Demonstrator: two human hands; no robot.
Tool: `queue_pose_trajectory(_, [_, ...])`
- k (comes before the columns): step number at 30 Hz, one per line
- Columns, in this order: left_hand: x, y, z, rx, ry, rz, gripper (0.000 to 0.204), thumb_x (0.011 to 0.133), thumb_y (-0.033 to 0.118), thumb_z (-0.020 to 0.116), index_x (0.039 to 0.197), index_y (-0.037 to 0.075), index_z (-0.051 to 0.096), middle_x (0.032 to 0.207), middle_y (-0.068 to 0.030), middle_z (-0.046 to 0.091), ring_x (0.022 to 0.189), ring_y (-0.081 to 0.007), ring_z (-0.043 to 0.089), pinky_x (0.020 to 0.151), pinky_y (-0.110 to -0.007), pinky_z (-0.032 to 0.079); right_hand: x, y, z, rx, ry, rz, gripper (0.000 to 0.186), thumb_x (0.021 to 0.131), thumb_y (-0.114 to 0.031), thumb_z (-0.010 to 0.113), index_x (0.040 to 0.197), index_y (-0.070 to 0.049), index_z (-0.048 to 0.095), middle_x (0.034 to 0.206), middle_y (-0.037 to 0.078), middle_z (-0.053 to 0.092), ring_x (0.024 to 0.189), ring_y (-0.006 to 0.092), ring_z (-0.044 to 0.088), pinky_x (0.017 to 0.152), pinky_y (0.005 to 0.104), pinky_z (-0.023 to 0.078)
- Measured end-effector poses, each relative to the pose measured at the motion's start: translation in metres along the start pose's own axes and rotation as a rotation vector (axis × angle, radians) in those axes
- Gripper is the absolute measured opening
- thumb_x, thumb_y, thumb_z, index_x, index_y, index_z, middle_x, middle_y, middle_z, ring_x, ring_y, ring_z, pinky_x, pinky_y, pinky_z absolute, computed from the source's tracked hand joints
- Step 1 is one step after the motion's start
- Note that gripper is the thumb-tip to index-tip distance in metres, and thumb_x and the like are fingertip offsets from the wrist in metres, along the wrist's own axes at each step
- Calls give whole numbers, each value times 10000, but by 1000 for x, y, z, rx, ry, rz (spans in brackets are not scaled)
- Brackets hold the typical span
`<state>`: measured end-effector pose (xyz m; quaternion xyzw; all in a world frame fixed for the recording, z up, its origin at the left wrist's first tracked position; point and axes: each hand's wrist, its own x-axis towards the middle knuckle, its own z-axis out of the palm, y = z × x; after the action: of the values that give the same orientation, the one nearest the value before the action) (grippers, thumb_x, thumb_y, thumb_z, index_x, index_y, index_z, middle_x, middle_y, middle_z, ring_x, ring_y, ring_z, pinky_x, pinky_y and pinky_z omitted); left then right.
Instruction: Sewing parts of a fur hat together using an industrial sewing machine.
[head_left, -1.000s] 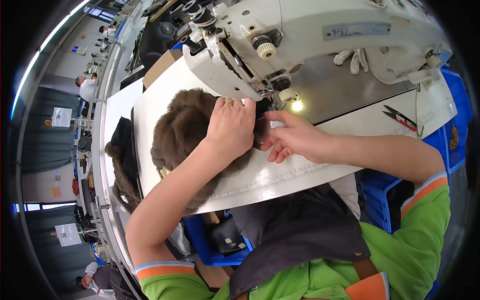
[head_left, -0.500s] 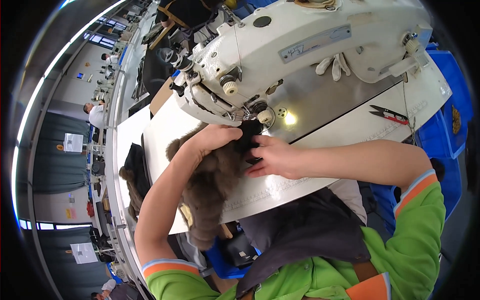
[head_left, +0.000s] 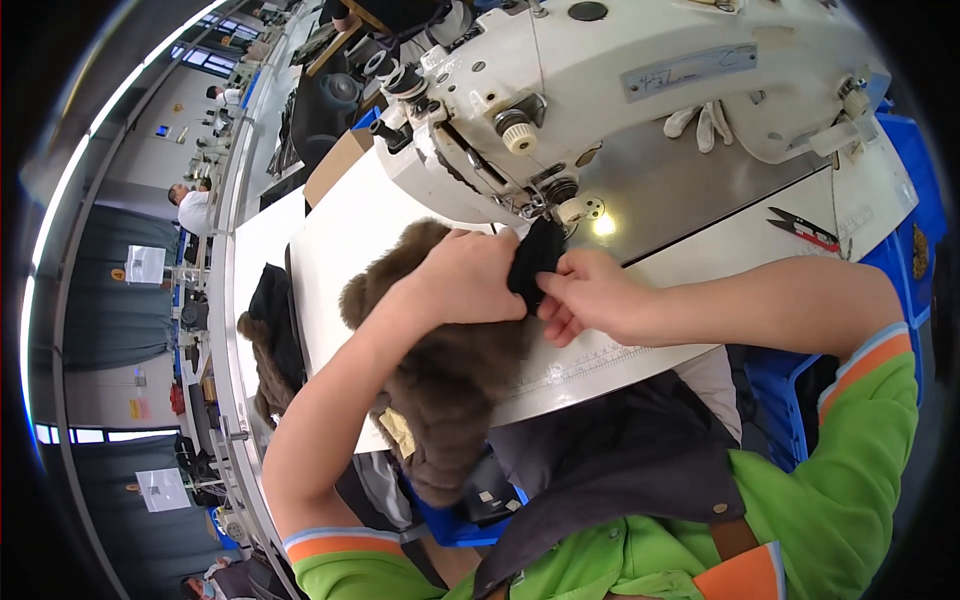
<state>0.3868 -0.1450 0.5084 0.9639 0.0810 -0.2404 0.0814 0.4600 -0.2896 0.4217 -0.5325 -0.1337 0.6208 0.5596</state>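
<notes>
On a white table (head_left: 335,250), a plush brown fur piece (head_left: 460,385) hangs past the near edge. The left hand (head_left: 468,277) bends over it, seemingly steadying it, fingertips hidden, grip unclear. Soft black cloth (head_left: 538,260) is pinched between the fingers of the right hand (head_left: 597,297), presumably for control, beside a white metal sewing machine (head_left: 590,75), its needle obscured.

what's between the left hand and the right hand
In the head view, black cloth lies between the left hand and the right hand.
</notes>
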Motion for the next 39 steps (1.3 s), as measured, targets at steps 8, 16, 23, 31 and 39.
queue_pose_trajectory(8, [2,-21,12,-358,-61,-88,415,671,201,683,1006,-39,635,904,-193,681,941,-313,646,793,-360,499,-4,-6,-9,-53,-98,32,238,980,-156,488,1081,60,484,1028,181,595,722,239,643,645,353,580])
queue_pose_trajectory(16, [5,-64,12,-1120,-342,-292,651,742,78,625,1362,-12,450,1213,-105,585,1096,-162,549,957,-294,430,-10,-5,2,356,-46,-139,358,973,-39,406,1325,22,395,1222,147,540,960,224,623,844,334,530])
queue_pose_trajectory(23, [5,-67,15,-1390,-306,-425,647,734,57,613,1361,8,460,1176,-108,600,1086,-198,565,969,-311,441,-4,-1,5,401,51,-105,205,943,-42,512,1139,-10,562,926,40,582,709,108,532,596,255,436])
queue_pose_trajectory(31, [11,-48,2,-992,-369,-81,561,776,114,638,1311,-2,516,1146,-55,616,1060,-116,535,947,-251,410,6,-5,-5,361,12,58,136,955,-165,591,950,-29,591,790,40,591,629,91,523,531,247,433])
queue_pose_trajectory(39, [14,-73,10,-1164,-345,-329,292,782,214,686,970,-9,695,935,-71,679,889,-142,604,854,-274,456,1,2,9,579,56,58,178,1008,-189,469,1116,-50,497,964,112,607,640,148,575,502,279,475])
